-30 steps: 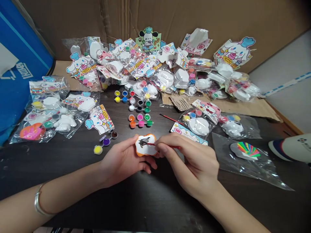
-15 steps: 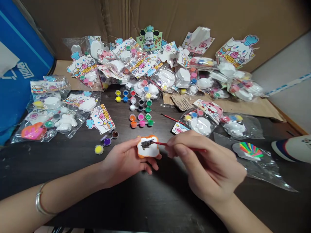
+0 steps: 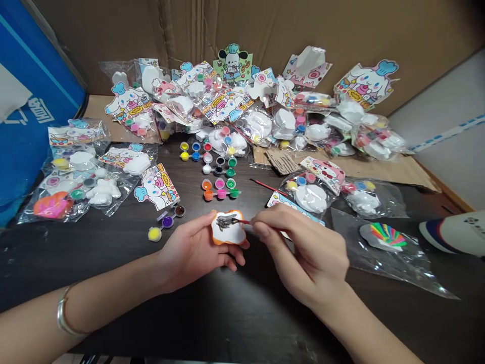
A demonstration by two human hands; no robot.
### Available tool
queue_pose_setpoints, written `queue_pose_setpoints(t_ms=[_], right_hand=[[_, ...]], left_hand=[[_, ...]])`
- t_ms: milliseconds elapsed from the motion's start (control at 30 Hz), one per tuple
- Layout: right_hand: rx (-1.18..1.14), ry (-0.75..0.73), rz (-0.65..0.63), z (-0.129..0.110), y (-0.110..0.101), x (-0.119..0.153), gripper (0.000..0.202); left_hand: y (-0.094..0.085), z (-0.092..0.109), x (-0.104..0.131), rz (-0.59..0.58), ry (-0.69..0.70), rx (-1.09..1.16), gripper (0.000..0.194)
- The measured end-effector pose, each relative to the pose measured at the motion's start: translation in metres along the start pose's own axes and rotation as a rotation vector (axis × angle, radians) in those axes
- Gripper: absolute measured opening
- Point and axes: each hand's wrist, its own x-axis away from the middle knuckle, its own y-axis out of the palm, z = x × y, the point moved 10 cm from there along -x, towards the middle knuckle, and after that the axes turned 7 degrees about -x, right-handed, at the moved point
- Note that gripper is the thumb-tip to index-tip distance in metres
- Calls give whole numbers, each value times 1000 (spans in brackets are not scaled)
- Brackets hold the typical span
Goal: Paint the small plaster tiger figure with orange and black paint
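Observation:
My left hand [image 3: 197, 245] holds a small wavy-edged plaster piece [image 3: 231, 234] at its rim, thumb on the upper left edge and fingers beneath. Its face is white, its side is orange, and a dark streaky patch covers the upper part. Pinched in my right hand [image 3: 303, 247] is a thin red paintbrush [image 3: 243, 221], its dark bristles touching the painted patch. Most of the brush handle is hidden by my right hand. Open paint pots in orange, pink and green [image 3: 221, 193] stand just beyond the piece. Yellow, purple and brown pots [image 3: 166, 221] lie beside my left wrist.
Bagged white plaster figures [image 3: 257, 124] with printed cards pile up along the cardboard at the back. Another red brush [image 3: 265, 187] lies behind my right hand. At the right are a rainbow-striped piece [image 3: 386, 235] on a clear bag and a white cup [image 3: 454, 232] on its side.
My right hand has moved left with the brush, and the dark patch looks broader. The plaster piece has shifted and tilted slightly, showing more of its face.

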Motion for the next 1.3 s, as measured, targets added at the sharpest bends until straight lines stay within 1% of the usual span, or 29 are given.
queue_pose_setpoints(t_ms=[67,100,233,300,400,500,567,700,800,867,933,1033,1167,1300], right_hand=[[-4,-8,42,-1,-4,0,20],[-22,-22,41,-2,-4,0,20],[-67,-67,-61,-7,6,1,20],[-74,-67,-79,-7,9,1,22],[-22,-98,-94,-10,10,3,25],[39,-139,-172,-13,19,7,22],[45,-145,-194,-14,21,9,21],[89,-144,-145,-12,17,10,26],[82,-171,-181,-14,22,12,24],[59,-161,-206,-14,25,13,22],[64,-143,-182,-12,22,13,24],[100,-143,-149,-12,18,13,27],[38,-128,-172,-11,19,11,24],[64,-124,-105,-9,12,10,26]], left_hand=[[0,-1,0,-10,-3,1,36],[0,-1,0,-18,1,3,35],[2,0,-1,-56,13,27,34],[1,-1,-1,-58,13,37,34],[0,0,0,-53,13,53,35],[-1,1,0,-35,18,87,36],[-2,2,1,-25,20,109,38],[0,0,0,-30,2,116,44],[-1,1,-1,-11,-3,122,50],[-3,1,-1,5,-6,127,55],[-3,1,-1,14,-10,120,57],[-1,1,0,2,-8,107,55],[-2,0,0,3,1,104,49],[-2,0,1,-11,1,77,41]])
